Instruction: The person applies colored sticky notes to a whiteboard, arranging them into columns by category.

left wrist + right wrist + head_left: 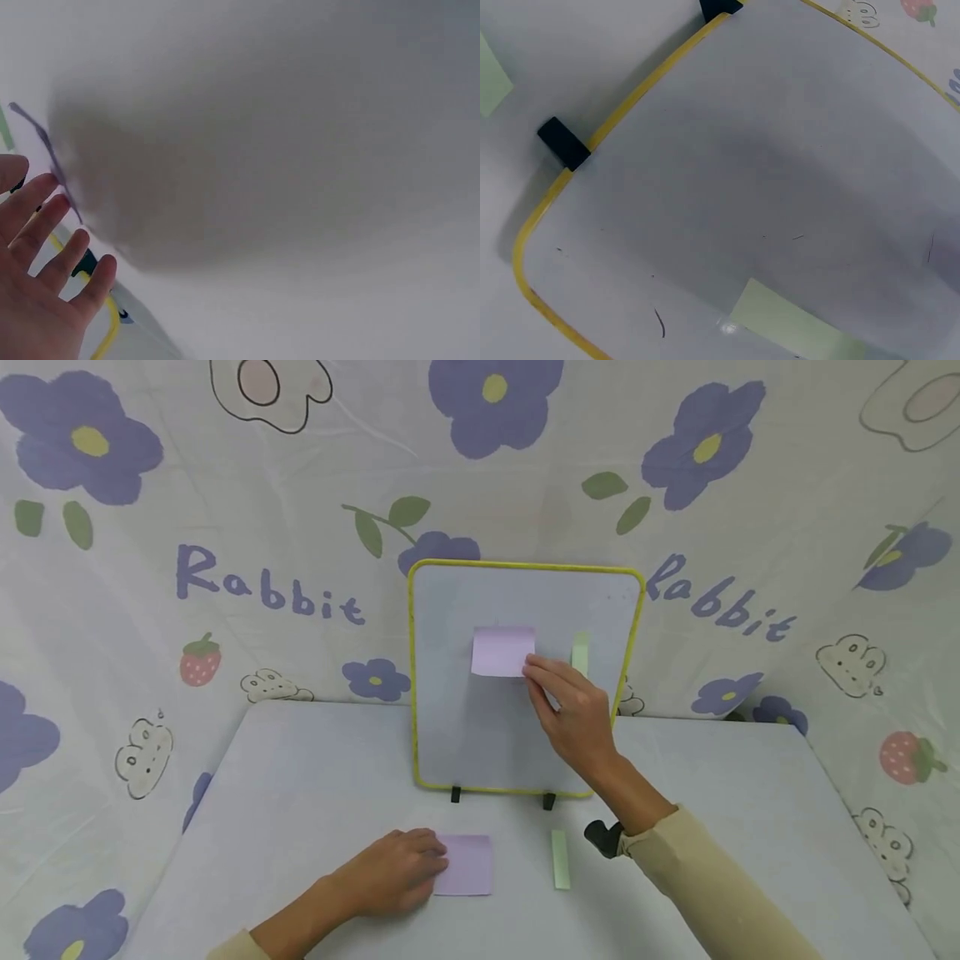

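A light purple sticky note (495,652) is on the upper middle of a yellow-framed whiteboard (465,735). My right hand (577,714) pinches the note's lower right edge between thumb and fingertips. In the right wrist view only a purple patch of it (949,255) shows at the right border, and the hand is out of frame. Down on the table, my left hand (397,870) rests at the left edge of a purple sticky-note pad (467,865). From the left wrist, its spread, loosely bent fingers (49,217) are seen touching the pad's edge.
A pale green strip (581,652) is stuck on the board right of the note. Another green strip (560,860) lies on the table (315,777). Black feet (549,801) hold the board up. Behind hangs a flowered cloth (300,485).
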`<state>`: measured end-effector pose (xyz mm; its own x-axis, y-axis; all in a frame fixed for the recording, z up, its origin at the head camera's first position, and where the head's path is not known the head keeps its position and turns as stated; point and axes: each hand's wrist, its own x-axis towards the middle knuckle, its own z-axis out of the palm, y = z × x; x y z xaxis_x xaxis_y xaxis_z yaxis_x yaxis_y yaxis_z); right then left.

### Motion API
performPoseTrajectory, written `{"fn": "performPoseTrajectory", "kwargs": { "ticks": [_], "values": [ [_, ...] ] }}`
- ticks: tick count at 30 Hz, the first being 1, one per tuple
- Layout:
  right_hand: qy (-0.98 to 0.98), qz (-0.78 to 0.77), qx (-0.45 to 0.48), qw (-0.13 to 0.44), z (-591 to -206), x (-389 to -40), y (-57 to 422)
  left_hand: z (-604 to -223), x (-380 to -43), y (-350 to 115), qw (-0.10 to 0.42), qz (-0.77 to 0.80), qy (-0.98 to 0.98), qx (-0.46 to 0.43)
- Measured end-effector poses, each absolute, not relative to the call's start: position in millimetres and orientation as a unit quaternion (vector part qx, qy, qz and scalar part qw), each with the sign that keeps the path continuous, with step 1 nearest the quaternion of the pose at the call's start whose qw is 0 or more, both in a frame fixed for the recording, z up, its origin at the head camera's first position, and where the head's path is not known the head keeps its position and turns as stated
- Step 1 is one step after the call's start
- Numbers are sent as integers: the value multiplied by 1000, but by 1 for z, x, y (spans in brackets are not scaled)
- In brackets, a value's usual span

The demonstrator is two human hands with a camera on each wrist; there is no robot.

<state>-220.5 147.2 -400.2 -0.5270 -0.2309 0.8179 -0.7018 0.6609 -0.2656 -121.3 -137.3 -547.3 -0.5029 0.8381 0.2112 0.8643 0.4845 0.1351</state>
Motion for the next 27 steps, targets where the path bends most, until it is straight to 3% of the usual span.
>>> {"fn": "performPoseTrajectory", "kwargs": {
  "ticks": [9, 19, 23, 27],
  "values": [
    [-833, 287, 280, 382, -400, -221, 148, -522, -135, -125, 58, -153, -883, -439],
    [-836, 282, 276, 382, -402, -224, 149, -437, -192, -108, 287, -256, -848, -364],
    [-835, 283, 280, 379, -403, -225, 150, -424, -208, -100, 331, -276, -841, -328],
    [-839, 281, 280, 373, -404, -226, 150, -419, -221, -92, 338, -241, -852, -320]
  ]
}}
